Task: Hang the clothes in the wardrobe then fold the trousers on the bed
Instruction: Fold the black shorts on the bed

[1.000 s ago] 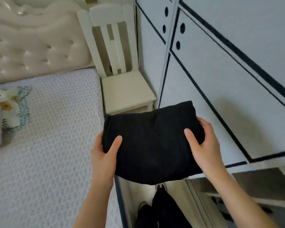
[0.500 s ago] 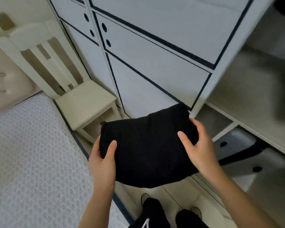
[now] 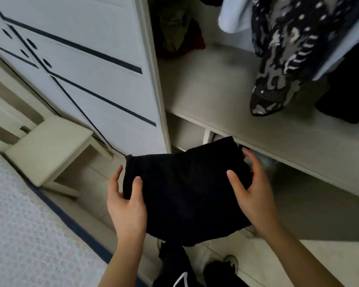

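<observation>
A folded pair of black trousers (image 3: 184,189) is held flat in front of me, in the air before the open wardrobe (image 3: 215,85). My left hand (image 3: 126,201) grips its left edge, thumb on top. My right hand (image 3: 255,187) holds the right edge, thumb on top and fingers spread along the far side. Inside the wardrobe, a patterned black-and-white garment (image 3: 286,50) and a pale blue one (image 3: 234,15) hang above a wide shelf (image 3: 226,108). The bed (image 3: 19,224) lies at the lower left.
A cream wooden chair (image 3: 48,148) stands between the bed and the shut white wardrobe door (image 3: 87,65). Crumpled olive and red clothes (image 3: 178,34) lie at the back of the shelf. A dark garment (image 3: 348,90) hangs at the right. My feet (image 3: 195,270) are on the floor below.
My view has swung right from the bed and chair to the open wardrobe. Both hands have carried the folded trousers along, toward the shelf opening.
</observation>
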